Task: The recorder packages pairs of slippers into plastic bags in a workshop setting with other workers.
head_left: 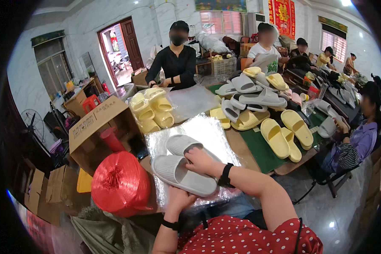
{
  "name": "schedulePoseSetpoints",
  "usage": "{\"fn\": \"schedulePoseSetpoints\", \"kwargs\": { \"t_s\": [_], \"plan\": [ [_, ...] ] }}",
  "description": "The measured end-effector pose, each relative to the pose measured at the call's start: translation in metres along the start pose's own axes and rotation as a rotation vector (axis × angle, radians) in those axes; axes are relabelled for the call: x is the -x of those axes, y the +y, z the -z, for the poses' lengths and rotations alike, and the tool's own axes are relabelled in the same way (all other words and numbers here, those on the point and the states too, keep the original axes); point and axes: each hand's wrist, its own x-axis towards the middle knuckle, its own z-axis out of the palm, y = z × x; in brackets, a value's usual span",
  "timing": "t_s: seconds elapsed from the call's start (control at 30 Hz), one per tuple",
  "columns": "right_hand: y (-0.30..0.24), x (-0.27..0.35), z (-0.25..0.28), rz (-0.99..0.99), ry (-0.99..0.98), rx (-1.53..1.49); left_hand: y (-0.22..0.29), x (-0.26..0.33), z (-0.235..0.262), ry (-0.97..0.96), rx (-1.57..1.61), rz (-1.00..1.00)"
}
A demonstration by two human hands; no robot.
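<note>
While the right hand (200, 162) grips the nearer of two grey slippers (172, 172) above silver sheets (207, 130), the left hand (180, 198) supports its near edge, fingers hidden; red roll (120, 183) crowds left, bare table (242, 146) right.

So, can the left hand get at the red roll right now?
Probably yes: the red roll sits just left of the left hand, nothing standing between, though the hand may need to leave the near grey slipper first.

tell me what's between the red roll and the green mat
In the head view: a silvery sheet, grey slippers over it, then a strip of brown tabletop.
</note>
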Motion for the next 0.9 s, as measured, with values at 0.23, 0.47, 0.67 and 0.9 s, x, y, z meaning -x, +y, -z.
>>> {"fn": "schedulePoseSetpoints", "kwargs": {
  "t_s": [0.23,0.47,0.67,0.9],
  "plan": [
    [0.015,0.012,0.009,-0.204,0.16,-0.118,-0.003,0.003,-0.005,-0.003,-0.274,-0.09],
    [0.066,0.039,0.02,-0.404,0.303,-0.077,0.0,0.001,-0.006,-0.047,-0.277,-0.059],
    [0.069,0.075,0.05,-0.421,0.473,-0.071,-0.001,0.004,-0.005,-0.045,-0.223,-0.001],
    [-0.045,0.095,0.101,-0.45,0.562,-0.337,0.008,0.004,-0.014,0.032,-0.269,0.054]
  ]
}}
